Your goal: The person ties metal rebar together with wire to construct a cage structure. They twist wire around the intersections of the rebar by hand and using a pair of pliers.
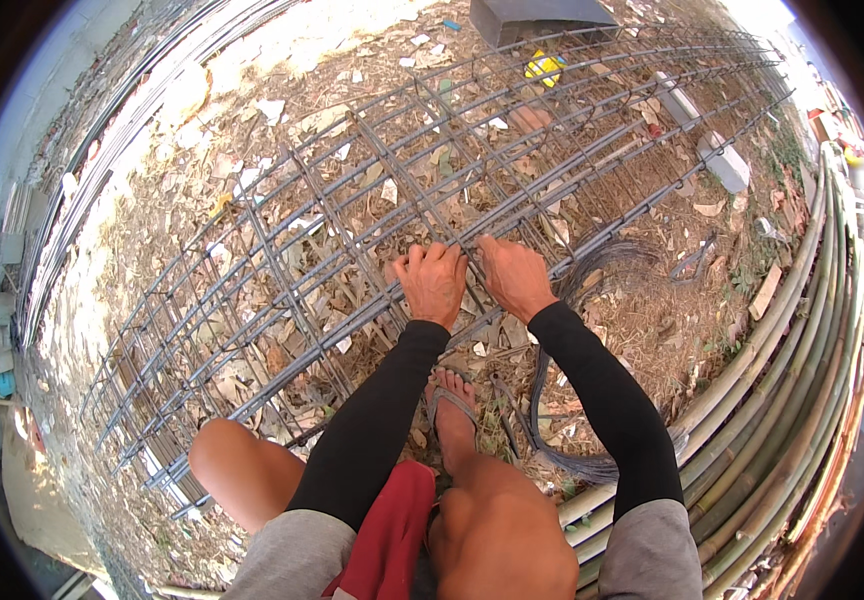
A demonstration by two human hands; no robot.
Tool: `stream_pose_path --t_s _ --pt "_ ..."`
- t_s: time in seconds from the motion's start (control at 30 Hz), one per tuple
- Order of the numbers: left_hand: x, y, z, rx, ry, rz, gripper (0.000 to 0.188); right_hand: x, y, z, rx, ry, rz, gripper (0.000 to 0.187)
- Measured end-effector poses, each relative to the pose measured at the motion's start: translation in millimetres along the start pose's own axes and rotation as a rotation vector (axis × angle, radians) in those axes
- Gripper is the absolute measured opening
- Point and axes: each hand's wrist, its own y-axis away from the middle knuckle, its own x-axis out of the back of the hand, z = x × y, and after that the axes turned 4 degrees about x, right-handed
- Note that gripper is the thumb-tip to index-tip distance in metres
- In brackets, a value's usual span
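A long rebar cage (352, 238) of dark steel bars and square ties lies slantwise in front of me, from lower left to upper right. My left hand (434, 283) bends its fingers down over the near bars, at a crossing with a tie. Close beside it, my right hand (514, 277) is closed at the same crossing, its fingertips pointing down and left. Whatever is pinched between the fingers of either hand is too small or hidden to make out. Right of my right hand, a bundle of thin dark tie wire (617, 262) loops across the ground.
Bamboo poles (787, 400) are stacked along the right. Concrete blocks (724, 163) sit under the cage's far right end. A dark two-handled tool (508, 405) lies near my sandalled foot (454, 408). Beyond the cage are a yellow packet (544, 68) and a dark grey box-like object (542, 18).
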Motion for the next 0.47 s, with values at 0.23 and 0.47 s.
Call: stream_pose_path --t_s 0.23,0.47 --pt "3.8 -5.7 4.9 -0.004 0.019 0.010 0.015 3.1 11.1 -8.2 0.033 0.156 0.104 0.014" --pt "-4.6 -0.8 1.6 -0.009 -0.022 -0.003 0.015 -13.6 4.0 11.2 -0.137 -0.108 -0.096 0.020"
